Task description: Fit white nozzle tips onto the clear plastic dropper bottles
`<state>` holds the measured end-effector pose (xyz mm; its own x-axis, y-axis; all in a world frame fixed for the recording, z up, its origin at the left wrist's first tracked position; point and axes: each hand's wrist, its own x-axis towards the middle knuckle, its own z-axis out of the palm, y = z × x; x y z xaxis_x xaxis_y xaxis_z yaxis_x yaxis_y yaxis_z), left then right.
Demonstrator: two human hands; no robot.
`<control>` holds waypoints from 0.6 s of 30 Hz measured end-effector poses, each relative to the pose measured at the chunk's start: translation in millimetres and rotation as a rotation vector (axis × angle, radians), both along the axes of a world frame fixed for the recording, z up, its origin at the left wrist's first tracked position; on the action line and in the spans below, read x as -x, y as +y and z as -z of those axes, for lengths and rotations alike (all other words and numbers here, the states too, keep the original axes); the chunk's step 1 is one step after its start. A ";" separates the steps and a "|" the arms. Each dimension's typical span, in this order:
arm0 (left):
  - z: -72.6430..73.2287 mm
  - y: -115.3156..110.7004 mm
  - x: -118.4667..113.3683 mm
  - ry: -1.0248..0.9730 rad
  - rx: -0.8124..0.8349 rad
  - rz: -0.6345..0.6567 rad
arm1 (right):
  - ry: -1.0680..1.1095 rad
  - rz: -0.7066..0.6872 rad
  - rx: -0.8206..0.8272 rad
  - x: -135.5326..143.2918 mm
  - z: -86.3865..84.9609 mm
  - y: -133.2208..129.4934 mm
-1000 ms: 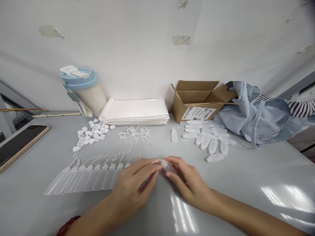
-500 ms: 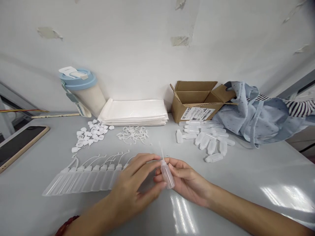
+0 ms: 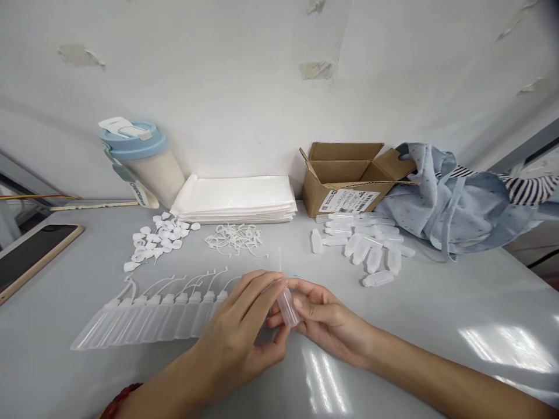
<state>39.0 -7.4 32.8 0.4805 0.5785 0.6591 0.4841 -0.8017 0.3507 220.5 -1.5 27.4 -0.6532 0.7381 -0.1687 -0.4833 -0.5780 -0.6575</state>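
Grey worktop (image 3: 393, 331) lies beneath a clear bottle (image 3: 289, 309), tilted in the right hand's (image 3: 338, 329) fingers (image 3: 308, 309), while the left hand's (image 3: 233, 334) fingers touch its neck, their grip unclear. Lined-up bottles (image 3: 148, 320), straps (image 3: 236, 237) and caps (image 3: 163, 234) sit leftward; loose bottles (image 3: 360, 251) crowd before an open box (image 3: 310, 192), whose barcoded label (image 3: 349, 201) is too small to read. Beyond stand a stack of white packets (image 3: 238, 195) and a blue-lidded cup (image 3: 155, 171), its strap lettering illegible.
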 end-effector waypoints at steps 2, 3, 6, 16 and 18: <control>-1.0 2.0 1.9 0.071 -0.035 0.022 | -0.021 -0.010 -0.042 0.5 -0.6 -1.8; -1.3 2.6 2.8 0.111 -0.048 0.031 | -0.034 -0.009 -0.062 1.0 -0.6 -2.7; -1.8 3.0 4.5 0.192 -0.073 0.021 | -0.052 -0.003 -0.086 2.2 0.3 -3.9; -6.1 2.3 5.2 0.170 -0.090 -0.016 | 0.018 -0.051 -0.039 0.0 0.8 -3.2; -4.5 3.8 6.6 0.189 -0.083 -0.004 | 0.016 -0.070 -0.053 0.1 0.1 -2.9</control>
